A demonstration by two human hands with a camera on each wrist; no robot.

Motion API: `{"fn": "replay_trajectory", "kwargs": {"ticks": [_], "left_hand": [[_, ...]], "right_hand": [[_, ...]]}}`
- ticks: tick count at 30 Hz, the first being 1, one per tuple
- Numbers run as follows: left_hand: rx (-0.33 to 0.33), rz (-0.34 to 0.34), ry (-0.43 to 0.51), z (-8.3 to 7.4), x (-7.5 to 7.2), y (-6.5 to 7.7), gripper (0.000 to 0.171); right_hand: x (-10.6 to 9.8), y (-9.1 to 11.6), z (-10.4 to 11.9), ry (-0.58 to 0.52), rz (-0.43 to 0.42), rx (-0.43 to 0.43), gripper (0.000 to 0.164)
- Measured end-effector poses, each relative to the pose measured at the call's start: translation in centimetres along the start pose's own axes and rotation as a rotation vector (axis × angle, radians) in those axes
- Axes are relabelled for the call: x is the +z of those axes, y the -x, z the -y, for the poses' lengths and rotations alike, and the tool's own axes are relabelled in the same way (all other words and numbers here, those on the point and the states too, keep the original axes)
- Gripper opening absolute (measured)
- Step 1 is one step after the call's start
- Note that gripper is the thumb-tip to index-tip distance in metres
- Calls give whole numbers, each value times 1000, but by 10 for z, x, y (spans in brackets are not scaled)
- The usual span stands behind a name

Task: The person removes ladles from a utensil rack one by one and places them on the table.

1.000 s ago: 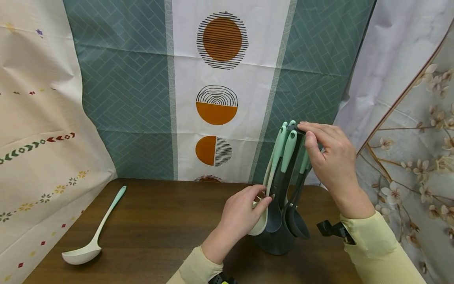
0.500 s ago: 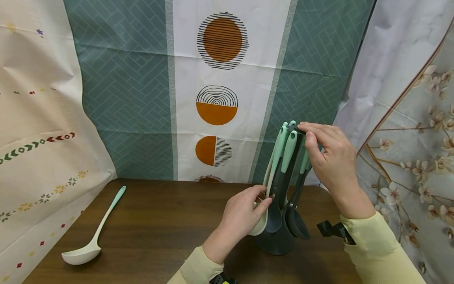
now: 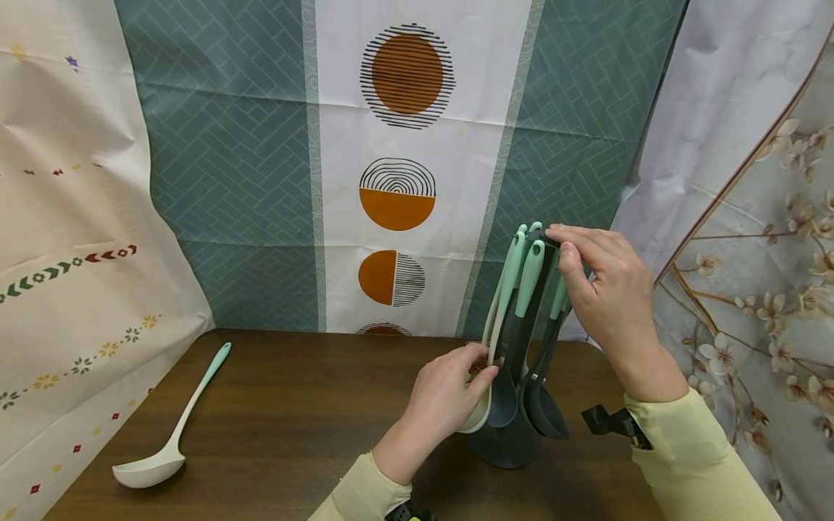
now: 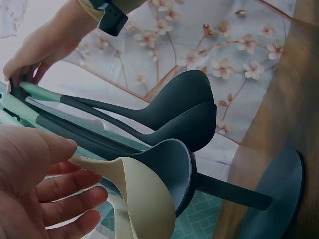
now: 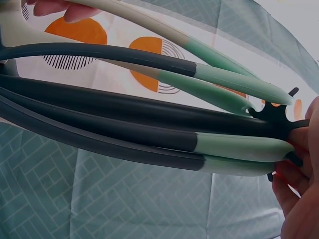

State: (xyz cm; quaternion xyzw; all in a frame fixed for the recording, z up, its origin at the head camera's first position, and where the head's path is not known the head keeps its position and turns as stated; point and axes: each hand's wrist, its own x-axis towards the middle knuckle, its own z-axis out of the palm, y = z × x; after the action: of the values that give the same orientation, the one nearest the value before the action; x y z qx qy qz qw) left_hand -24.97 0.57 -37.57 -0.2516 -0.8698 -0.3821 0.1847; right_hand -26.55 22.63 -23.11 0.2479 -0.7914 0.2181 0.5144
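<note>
A dark utensil stand point(image 3: 504, 454) with a round base stands upright on the right side of the table. Several mint-handled utensils hang around it, among them a dark spoon point(image 3: 503, 401) and a dark ladle point(image 3: 547, 414). My left hand point(image 3: 446, 391) pinches the neck of a cream spoon point(image 4: 149, 196) between thumb and forefinger; its other fingers are loosely bent. The spoon's mint handle end is up at the stand's hooks. With thumb and fingers, my right hand point(image 3: 609, 289) holds the stand's top point(image 5: 274, 117). Part of the spoon's bowl is hidden behind my left hand.
A cream ladle point(image 3: 153, 467) with a mint handle end lies on the brown wooden table point(image 3: 293, 420) at the left. Patterned cloth point(image 3: 228, 159) hangs behind the table, with a floral curtain point(image 3: 769, 304) at the right, close to my right arm.
</note>
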Motion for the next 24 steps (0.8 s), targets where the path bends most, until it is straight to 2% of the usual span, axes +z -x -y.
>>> {"fn": "replay_trajectory", "kwargs": {"ticks": [7, 15, 24], "left_hand": [[-9, 5, 10, 2, 2, 0, 17], [8, -25, 18, 5, 2, 0, 12], [-8, -13, 43, 3, 0, 0, 12]], "right_hand": [[0, -1, 0, 4, -1, -3, 37], [0, -2, 1, 8, 16, -1, 37], [-1, 0, 0, 10, 20, 4, 37]]}}
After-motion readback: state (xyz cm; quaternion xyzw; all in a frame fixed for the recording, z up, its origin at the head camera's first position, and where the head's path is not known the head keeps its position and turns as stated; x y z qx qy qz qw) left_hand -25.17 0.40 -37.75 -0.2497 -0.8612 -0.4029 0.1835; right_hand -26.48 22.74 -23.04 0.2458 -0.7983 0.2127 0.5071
